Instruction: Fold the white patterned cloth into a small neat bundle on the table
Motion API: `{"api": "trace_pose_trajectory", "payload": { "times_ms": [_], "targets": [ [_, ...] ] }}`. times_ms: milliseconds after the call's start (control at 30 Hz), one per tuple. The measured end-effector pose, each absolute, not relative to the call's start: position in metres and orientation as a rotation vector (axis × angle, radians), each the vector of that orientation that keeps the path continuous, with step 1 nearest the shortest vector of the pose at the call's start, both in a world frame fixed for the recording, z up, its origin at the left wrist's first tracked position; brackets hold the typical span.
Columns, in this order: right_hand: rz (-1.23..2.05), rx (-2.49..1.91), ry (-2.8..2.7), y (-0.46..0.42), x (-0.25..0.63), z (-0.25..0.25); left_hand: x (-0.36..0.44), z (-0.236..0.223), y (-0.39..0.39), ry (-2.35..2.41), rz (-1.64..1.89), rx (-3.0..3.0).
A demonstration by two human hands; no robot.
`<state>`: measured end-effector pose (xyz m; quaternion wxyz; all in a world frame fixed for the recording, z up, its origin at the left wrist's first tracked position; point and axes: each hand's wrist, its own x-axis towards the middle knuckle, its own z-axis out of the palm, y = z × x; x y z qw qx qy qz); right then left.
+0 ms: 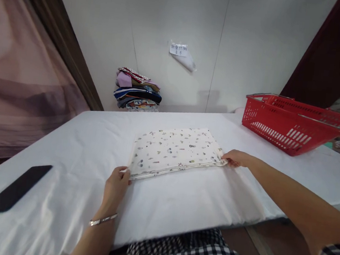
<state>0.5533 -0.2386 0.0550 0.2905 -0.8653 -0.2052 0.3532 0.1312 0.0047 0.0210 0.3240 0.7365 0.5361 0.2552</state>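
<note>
A folded white cloth (176, 148) with a small scattered print lies in the middle of the white-covered table (185, 211). Its near edge shows several layers. My left hand (118, 181) pinches the cloth's near left corner, with a silver bracelet on the wrist. At the near right corner, my right hand (234, 158) grips the fabric between thumb and fingers, where it bunches slightly. Both hands rest low, close to the tabletop.
A red plastic basket (281, 123) stands at the back right. Several folded garments (137, 91) are stacked beyond the far edge by the wall. A dark flat rectangular object (15, 189) lies at the left. A paper note (179, 50) hangs on the wall; a pinkish curtain (26, 66) borders the left.
</note>
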Motion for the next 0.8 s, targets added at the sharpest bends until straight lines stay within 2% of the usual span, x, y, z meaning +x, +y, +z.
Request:
{"api": "trace_pose_trajectory", "payload": {
  "times_ms": [267, 533, 800],
  "targets": [
    [0.941, -2.135, -0.398, -0.246, 0.555, 0.058, 0.130, 0.027, 0.000, 1.433, 0.669, 1.988],
    [0.948, -1.946, -0.379, -0.263, 0.560, 0.041, 0.131, 0.028, -0.003, 1.509, 0.655, 2.223],
    [1.006, -1.806, -0.450, -0.275, 0.559, 0.037, 0.135, 0.026, -0.007, 1.542, 0.505, 2.406]
  ]
}}
